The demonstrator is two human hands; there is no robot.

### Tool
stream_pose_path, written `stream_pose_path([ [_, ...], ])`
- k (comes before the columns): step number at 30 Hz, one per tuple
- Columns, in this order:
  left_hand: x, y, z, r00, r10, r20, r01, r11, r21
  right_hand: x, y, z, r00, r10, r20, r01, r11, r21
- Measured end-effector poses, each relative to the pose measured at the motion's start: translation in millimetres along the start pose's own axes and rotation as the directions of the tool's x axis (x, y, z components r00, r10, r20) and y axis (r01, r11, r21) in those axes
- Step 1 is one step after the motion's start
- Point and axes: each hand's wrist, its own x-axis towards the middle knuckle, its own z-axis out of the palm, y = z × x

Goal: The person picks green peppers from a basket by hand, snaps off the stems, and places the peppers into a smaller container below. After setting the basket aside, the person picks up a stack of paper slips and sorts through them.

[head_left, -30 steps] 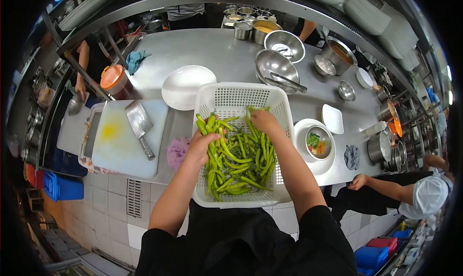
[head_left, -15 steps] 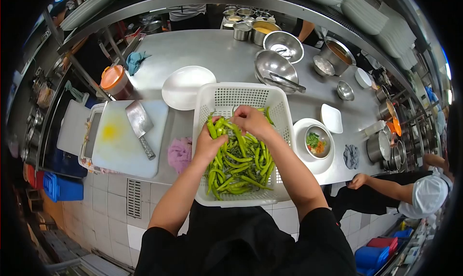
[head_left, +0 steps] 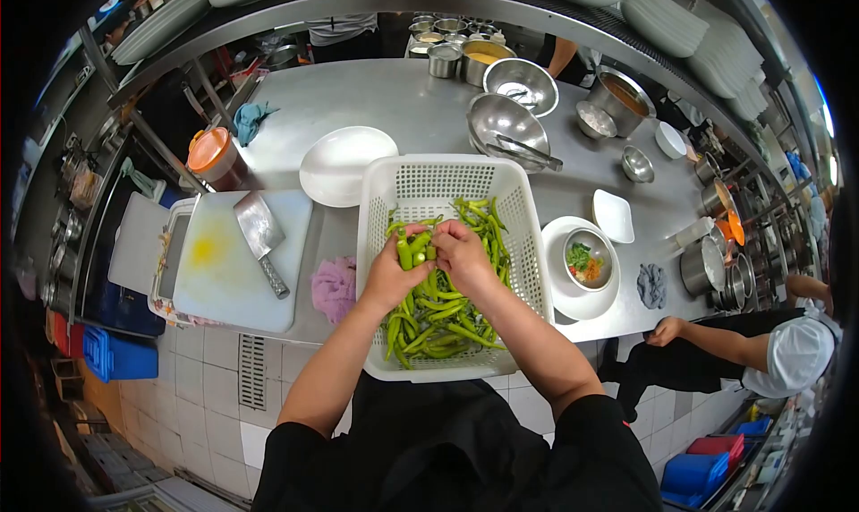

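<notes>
A white perforated plastic basket (head_left: pixel 523 243) at the front of the counter holds a heap of long green chili peppers (head_left: pixel 438 328). Above the heap, my left hand (head_left: pixel 390 277) is closed around several green chili peppers (head_left: pixel 412 251), their tips pointing down toward me. My right hand (head_left: pixel 463 258) is closed right beside it, fingertips pinched at the bunch. What exactly sits between the right fingertips is partly hidden, though it appears to be a pepper's end.
Left of the basket, a cleaver (head_left: pixel 260 230) lies on a white cutting board (head_left: pixel 219 284), with a pink cloth (head_left: pixel 334 288) between. A white oval plate (head_left: pixel 344 167) sits behind. To the right are a metal bowl (head_left: pixel 605 254) of chopped ingredients and a co-worker's hand (head_left: pixel 664 331).
My right hand has come lower and closer to the left one. The peppers in my left hand are gathered more tightly, and more of the heap shows behind my right hand.
</notes>
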Motion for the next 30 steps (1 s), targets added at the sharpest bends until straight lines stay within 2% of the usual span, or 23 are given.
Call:
stream_pose_path([
  [1,-1.2,-0.2,0.6,0.999,0.034,-0.025,-0.033,0.999,0.037,-2.0,-2.9,1.0,1.0,0.001,-0.001,-0.001,1.0,0.001],
  [2,-2.0,-0.2,0.8,0.997,0.068,-0.048,-0.064,0.995,0.075,-4.1,-6.2,1.5,0.997,0.075,0.011,-0.075,0.994,0.085],
  [3,-2.1,1.2,0.7,0.997,0.066,-0.046,-0.062,0.995,0.075,-5.3,-8.9,1.2,0.989,0.145,0.027,-0.148,0.975,0.168],
  [4,-2.4,2.6,0.6,0.995,0.098,-0.033,-0.094,0.991,0.099,-3.4,-7.7,-2.5,0.989,0.147,0.023,-0.149,0.974,0.169],
  [6,-2.9,2.3,-0.4,0.992,0.124,-0.019,-0.121,0.986,0.118,-0.4,-4.9,-9.4,0.961,0.257,0.103,-0.276,0.914,0.297],
  [8,-3.1,0.3,-3.2,0.985,0.174,0.007,-0.171,0.959,0.225,-3.0,-4.0,-13.9,0.948,0.291,0.129,-0.317,0.894,0.317],
  [13,-0.9,1.6,-2.5,0.995,0.097,0.001,-0.097,0.993,0.072,-2.7,-17.0,-20.6,0.932,0.331,0.149,-0.363,0.86,0.359],
  [14,-0.6,-1.0,-3.3,0.998,0.069,0.011,-0.07,0.997,0.044,3.2,-23.6,-22.7,0.957,0.277,0.09,-0.287,0.948,0.135],
  [15,-0.6,-0.3,-5.0,0.997,0.07,0.013,-0.071,0.997,0.041,10.9,-31.5,-25.3,0.977,0.209,0.048,-0.204,0.974,-0.102],
  [16,-0.3,1.9,-7.4,0.999,-0.03,-0.015,0.028,0.994,-0.102,27.8,-32.9,-42.0,0.991,0.106,0.078,-0.05,0.852,-0.521],
  [17,0.6,3.2,-9.5,0.991,-0.133,-0.029,0.122,0.962,-0.244,43.9,-36.0,-56.1,0.999,-0.036,0.041,0.055,0.649,-0.759],
  [18,4.6,-7.6,-10.1,0.993,-0.095,-0.067,0.068,0.942,-0.33,59.4,-37.4,-69.9,0.982,-0.18,0.049,0.114,0.371,-0.922],
  [19,6.3,-12.8,-12.0,0.993,-0.093,-0.066,0.066,0.942,-0.33,80.2,-32.5,-90.1,0.982,-0.182,0.049,0.114,0.369,-0.922],
  [21,8.3,-17.2,-15.5,0.985,-0.145,-0.091,0.088,0.884,-0.459,116.7,-14.7,-126.5,0.925,-0.376,-0.053,-0.049,0.021,-0.999],
  [22,8.8,-16.2,-15.4,0.985,-0.143,-0.092,0.085,0.884,-0.46,118.6,-5.6,-129.1,0.925,-0.377,-0.051,-0.047,0.019,-0.999],
  [24,9.4,-14.0,-15.1,0.979,-0.166,-0.119,0.085,0.861,-0.502,114.4,17.6,-128.1,0.962,-0.267,-0.047,-0.131,-0.307,-0.943],
  [25,10.1,-10.2,-15.6,0.979,-0.164,-0.122,0.081,0.86,-0.503,110.0,22.1,-117.6,0.962,-0.268,-0.043,-0.128,-0.31,-0.942],
  [27,7.6,-5.8,-17.8,0.974,-0.209,-0.087,0.128,0.825,-0.551,100.4,29.3,-96.4,0.994,-0.086,-0.065,-0.086,-0.276,-0.957],
  [28,7.6,-9.2,-18.7,0.972,-0.214,-0.095,0.127,0.823,-0.553,93.9,23.4,-87.8,0.995,-0.078,-0.06,-0.079,-0.279,-0.957],
  [30,9.4,-16.2,-20.0,0.973,-0.194,-0.124,0.102,0.846,-0.523,81.6,12.1,-75.9,0.986,0.169,-0.001,0.026,-0.156,-0.987],
])
